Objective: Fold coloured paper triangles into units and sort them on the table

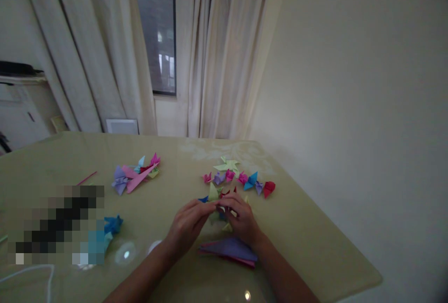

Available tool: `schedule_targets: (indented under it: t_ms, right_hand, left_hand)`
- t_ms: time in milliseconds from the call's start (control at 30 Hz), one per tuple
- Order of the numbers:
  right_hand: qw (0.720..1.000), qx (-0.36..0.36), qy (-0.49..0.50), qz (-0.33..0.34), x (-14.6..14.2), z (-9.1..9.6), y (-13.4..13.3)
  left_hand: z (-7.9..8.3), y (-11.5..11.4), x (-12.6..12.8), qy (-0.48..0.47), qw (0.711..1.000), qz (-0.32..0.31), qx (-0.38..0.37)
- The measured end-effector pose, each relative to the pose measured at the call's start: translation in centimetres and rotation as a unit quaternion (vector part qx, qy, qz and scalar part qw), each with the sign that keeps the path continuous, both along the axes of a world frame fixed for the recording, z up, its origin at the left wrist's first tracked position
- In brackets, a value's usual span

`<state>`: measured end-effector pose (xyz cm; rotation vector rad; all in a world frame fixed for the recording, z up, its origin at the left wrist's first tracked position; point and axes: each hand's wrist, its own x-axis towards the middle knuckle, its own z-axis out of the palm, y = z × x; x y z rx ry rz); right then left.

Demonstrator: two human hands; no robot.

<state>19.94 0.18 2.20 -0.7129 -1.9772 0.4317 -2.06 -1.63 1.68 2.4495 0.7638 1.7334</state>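
Observation:
My left hand (pixel 191 221) and my right hand (pixel 241 214) meet above the table, fingertips pinched together. Between them is a small pale green folded paper (pixel 213 192), mostly covered by my fingers; its exact shape cannot be made out. Dark red folded paper (pixel 229 192) and blue folded paper (pixel 203 199) peek out behind my fingers. Just below my hands lies a stack of folded paper sheets (pixel 229 248), purple on top with pink beneath. Beyond my hands runs a row of small origami pieces in pink, purple, blue and red (pixel 251 181).
A pale green pinwheel-like paper piece (pixel 227 164) lies behind the row. Pink, purple and light blue origami (pixel 136 177) is heaped at left, with blue folded paper (pixel 114 223) nearer me. A white cable (pixel 28 268) crosses the front left. The table's right edge (pixel 336 228) runs beside the wall.

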Motion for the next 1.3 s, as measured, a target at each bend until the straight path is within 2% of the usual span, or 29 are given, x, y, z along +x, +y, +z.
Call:
schedule_targets:
  t_ms: [67,133,200,267,333,400,433,500,600,700,867,1100,1233,1300]
  right_hand:
    - [1.0,0.003,0.016,-0.008,-0.3,-0.4,-0.2]
    - [0.999,0.002,0.029,-0.037,0.0,-0.5,0.0]
    - [0.995,-0.005,0.039,-0.092,0.7,-0.5,0.5]
    - [0.983,-0.01,0.057,-0.174,1.5,-0.3,1.1]
    - [0.966,-0.019,0.073,-0.246,2.4,-0.3,1.9]
    - [0.957,-0.034,0.078,-0.277,3.1,-0.4,2.7]
    - [0.956,-0.044,0.078,-0.279,3.3,-0.6,3.1]
    - [0.956,-0.06,0.084,-0.274,3.4,-1.1,3.7]
    - [0.957,-0.076,0.097,-0.262,3.4,-1.7,4.1]
    - [0.958,-0.084,0.095,-0.258,3.4,-1.9,4.0]
    - [0.961,-0.077,0.07,-0.256,3.5,-1.9,3.7]
    - [0.971,-0.043,0.014,-0.234,3.3,-2.2,4.0]
    - [0.969,-0.048,0.016,-0.242,3.6,-2.3,3.9]
    - [0.968,-0.048,0.02,-0.245,3.6,-2.3,3.9]
  left_hand:
    - [-0.2,-0.1,0.3,0.013,1.0,-0.017,0.002]
    - [-0.3,0.5,0.0,0.036,0.999,-0.009,-0.004]
    - [-0.3,1.5,-1.2,0.062,0.997,0.05,-0.022]
    - [-0.5,2.9,-3.4,0.082,0.98,0.168,-0.072]
    - [-1.0,4.2,-6.4,0.107,0.927,0.322,-0.157]
    - [-1.8,5.1,-9.7,0.138,0.849,0.459,-0.221]
    - [-2.2,5.4,-11.2,0.147,0.817,0.501,-0.244]
    - [-3.0,5.8,-13.5,0.159,0.778,0.539,-0.282]
    - [-3.3,6.0,-15.0,0.186,0.745,0.537,-0.349]
    - [-2.7,6.1,-14.7,0.231,0.735,0.52,-0.369]
    - [-1.7,5.9,-13.9,0.243,0.752,0.506,-0.345]
    - [-1.6,6.0,-13.1,0.247,0.775,0.444,-0.377]
    - [-1.4,6.1,-13.0,0.229,0.781,0.424,-0.397]
    - [-1.5,6.2,-13.1,0.212,0.796,0.403,-0.4]
